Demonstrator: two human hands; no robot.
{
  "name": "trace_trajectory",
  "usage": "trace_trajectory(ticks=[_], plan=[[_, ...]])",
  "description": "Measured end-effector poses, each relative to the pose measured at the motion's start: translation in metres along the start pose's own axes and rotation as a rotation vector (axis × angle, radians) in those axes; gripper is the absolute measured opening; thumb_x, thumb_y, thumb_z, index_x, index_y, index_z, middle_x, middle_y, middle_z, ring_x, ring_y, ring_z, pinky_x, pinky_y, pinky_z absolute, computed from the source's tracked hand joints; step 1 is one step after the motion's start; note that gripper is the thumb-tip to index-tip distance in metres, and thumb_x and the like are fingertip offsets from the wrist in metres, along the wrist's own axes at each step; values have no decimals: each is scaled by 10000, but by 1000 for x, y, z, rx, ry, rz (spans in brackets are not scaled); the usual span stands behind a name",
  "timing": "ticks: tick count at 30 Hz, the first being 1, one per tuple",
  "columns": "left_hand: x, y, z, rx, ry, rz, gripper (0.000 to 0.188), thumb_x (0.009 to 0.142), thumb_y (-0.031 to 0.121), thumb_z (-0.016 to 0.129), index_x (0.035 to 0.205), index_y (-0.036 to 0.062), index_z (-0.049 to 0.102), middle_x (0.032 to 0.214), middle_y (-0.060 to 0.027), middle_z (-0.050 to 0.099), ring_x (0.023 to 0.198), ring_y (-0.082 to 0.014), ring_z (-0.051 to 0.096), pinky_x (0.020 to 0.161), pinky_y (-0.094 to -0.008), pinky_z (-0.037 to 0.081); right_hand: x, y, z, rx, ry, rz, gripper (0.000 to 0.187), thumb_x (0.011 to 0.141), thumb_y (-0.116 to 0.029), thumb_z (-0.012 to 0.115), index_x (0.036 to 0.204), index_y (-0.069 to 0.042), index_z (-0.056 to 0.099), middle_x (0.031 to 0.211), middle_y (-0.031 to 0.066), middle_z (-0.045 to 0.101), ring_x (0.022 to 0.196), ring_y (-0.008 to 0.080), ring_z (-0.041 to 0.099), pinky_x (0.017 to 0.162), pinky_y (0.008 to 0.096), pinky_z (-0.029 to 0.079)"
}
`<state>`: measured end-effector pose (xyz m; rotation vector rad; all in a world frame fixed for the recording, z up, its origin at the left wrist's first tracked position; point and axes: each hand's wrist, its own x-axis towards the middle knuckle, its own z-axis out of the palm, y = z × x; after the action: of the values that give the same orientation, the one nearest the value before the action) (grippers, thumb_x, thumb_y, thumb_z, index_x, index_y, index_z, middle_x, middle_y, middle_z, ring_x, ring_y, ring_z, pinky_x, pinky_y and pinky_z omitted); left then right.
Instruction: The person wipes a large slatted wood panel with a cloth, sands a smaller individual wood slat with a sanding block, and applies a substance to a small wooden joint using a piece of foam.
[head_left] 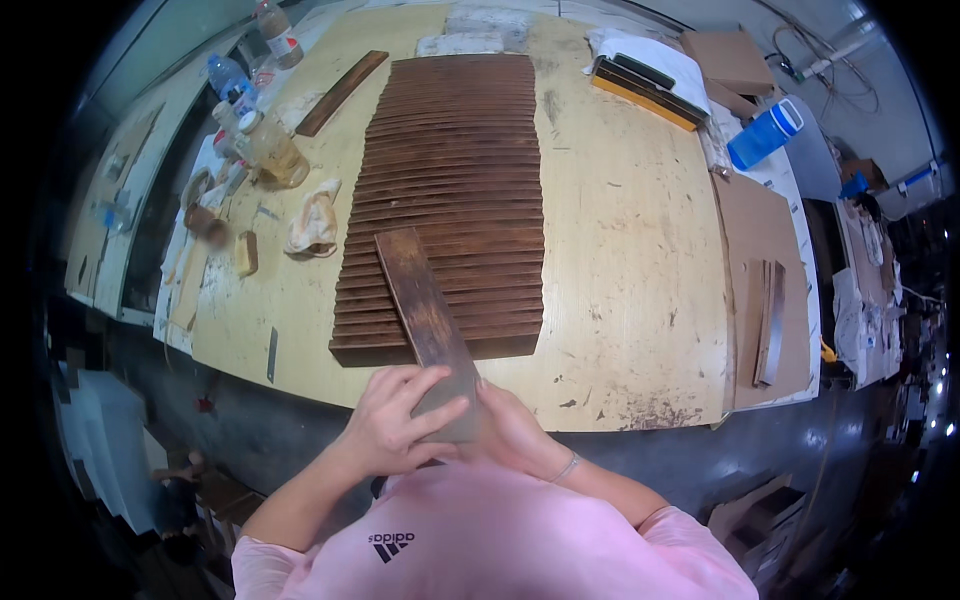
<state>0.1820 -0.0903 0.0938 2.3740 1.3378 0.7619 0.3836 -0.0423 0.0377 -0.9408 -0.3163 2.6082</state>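
A dark brown wooden slat (pixel 425 300) slants away from my body, its far end over a long row of similar slats (pixel 450 170) packed side by side on the table. My left hand (pixel 392 420) grips the slat's near end from the left, fingers bent across its top. From the right, my right hand (pixel 515 430) is closed on the edge of the same end, with its thumb along the side and the other fingers hidden. The near end looks greyer than the rest; whether that is a separate piece under my fingers I cannot tell.
A loose slat (pixel 342 93) lies at far left, near bottles, a jar of yellowish liquid (pixel 273 150), a stained rag (pixel 314 220) and a yellowish block (pixel 246 253). At right stand a black-and-orange case (pixel 648 92) and a blue bottle (pixel 765 135); strips (pixel 770 325) rest on cardboard.
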Motion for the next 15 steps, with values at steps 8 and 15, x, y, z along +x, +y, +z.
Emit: trace_trajectory(ticks=[8,15], plan=[[29,-155,-17,427,308,-319,527,784,282,770,1280,139,666,1328,-180,585,1187,-388,542,995,-481,407,-7,6,16,-46,27,75,361,1093,-371,275,1231,-87,451,916,177,686,674,283,701,459,344,538],[29,-172,-16,337,225,-254,532,792,295,761,1300,170,664,1373,-166,570,1187,-395,567,1019,-491,443,-5,19,9,-53,23,-8,376,1091,-390,289,1227,-84,459,909,181,693,678,278,706,458,340,541]])
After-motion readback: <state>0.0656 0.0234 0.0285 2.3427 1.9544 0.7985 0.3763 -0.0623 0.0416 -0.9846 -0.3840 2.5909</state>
